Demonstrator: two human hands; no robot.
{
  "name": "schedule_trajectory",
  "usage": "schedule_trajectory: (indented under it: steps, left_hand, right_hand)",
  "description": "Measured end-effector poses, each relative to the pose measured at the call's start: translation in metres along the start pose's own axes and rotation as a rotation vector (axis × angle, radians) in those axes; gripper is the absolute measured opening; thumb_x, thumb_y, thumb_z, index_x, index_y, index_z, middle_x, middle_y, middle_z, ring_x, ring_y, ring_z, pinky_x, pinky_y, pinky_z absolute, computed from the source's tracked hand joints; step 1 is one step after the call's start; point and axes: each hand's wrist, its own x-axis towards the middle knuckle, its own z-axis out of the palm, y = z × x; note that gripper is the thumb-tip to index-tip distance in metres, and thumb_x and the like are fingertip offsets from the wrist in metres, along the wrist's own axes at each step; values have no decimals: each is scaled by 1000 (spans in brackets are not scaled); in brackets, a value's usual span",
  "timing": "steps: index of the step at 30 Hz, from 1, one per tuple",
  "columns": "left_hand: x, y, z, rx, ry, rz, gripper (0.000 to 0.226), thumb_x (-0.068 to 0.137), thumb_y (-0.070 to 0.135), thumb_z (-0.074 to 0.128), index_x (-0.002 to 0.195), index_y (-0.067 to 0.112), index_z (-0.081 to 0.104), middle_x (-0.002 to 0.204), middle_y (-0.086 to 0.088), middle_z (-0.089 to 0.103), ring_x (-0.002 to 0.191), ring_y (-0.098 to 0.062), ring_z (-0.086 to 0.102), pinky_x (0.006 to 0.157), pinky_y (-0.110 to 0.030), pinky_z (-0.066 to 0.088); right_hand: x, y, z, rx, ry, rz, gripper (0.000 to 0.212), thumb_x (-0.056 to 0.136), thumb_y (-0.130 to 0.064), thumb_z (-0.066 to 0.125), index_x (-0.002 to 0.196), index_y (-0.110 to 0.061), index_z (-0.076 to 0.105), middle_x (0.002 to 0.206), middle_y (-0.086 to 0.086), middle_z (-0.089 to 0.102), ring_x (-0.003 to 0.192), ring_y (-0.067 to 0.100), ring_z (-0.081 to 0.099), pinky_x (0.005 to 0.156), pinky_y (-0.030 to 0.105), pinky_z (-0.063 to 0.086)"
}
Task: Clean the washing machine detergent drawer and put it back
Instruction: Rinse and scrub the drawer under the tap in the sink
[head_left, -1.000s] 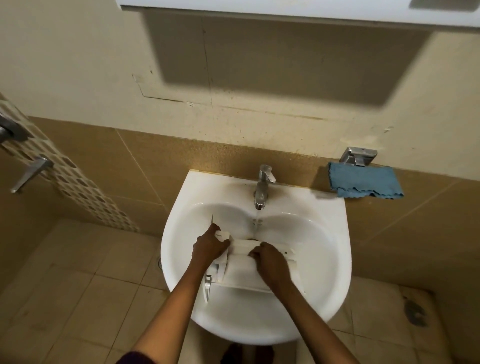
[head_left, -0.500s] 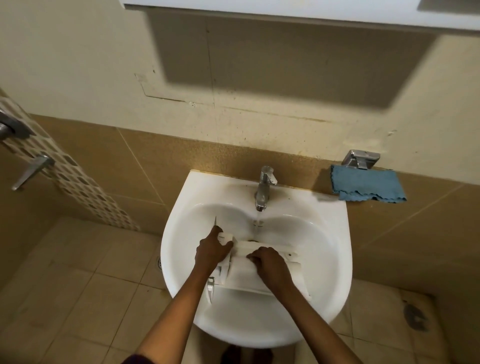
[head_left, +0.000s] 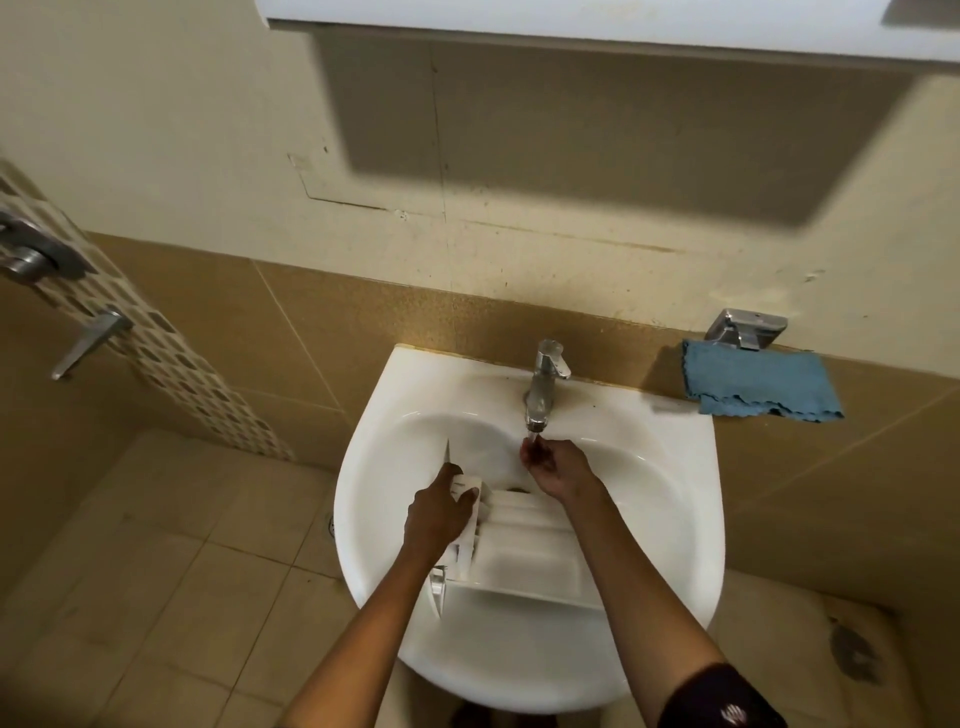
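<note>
Gripping front panel end of white detergent drawer (head_left: 524, 561) with left hand (head_left: 439, 512), fingers (head_left: 467, 496) curled around it. Drawer lying inside white sink (head_left: 675, 519), near side of basin, just near of drain. Right hand (head_left: 558, 470) raised under tap (head_left: 543, 387), fingers loosely cupped, holding nothing visible, off drawer. Blue cloth (head_left: 758, 384) draped on wall ledge, far right.

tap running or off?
Running, it seems: a thin stream falls from the tap spout onto the right hand cupped beneath it. The left hand holds the drawer in the sink.
</note>
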Motion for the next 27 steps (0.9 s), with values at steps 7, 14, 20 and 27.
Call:
schedule_trajectory:
  steps: [7,14,20,27]
  left_hand:
    - [-10,-3,-3,-70,138,-8,46,94,32,51,137,19,39,117,-13,63,109,-33,58,88,-31,43]
    - [-17,-4,-5,-101,204,-24,50,91,35,54,137,20,38,112,-14,65,106,-33,60,85,-32,45]
    - [-18,-1,0,-76,173,-52,58,85,44,58,135,25,37,113,-11,62,107,-32,58,84,-35,46]
    - [-18,0,7,-27,184,-67,62,87,47,55,140,26,32,112,-14,58,106,-34,57,85,-37,46]
  right_hand:
    - [-4,15,9,-526,-175,18,27,91,8,30,78,-1,53,57,8,56,51,15,53,48,21,44]
    - [-8,47,-5,-1899,-369,-613,29,94,-5,43,114,-4,64,117,13,61,108,26,57,89,29,42]
    - [-2,47,-41,-1960,-391,-843,26,91,-18,56,115,-15,66,110,9,58,106,21,53,86,25,39]
    - [-1,45,-56,-1925,149,-965,23,93,-11,45,103,-6,66,110,11,60,109,26,53,86,32,40]
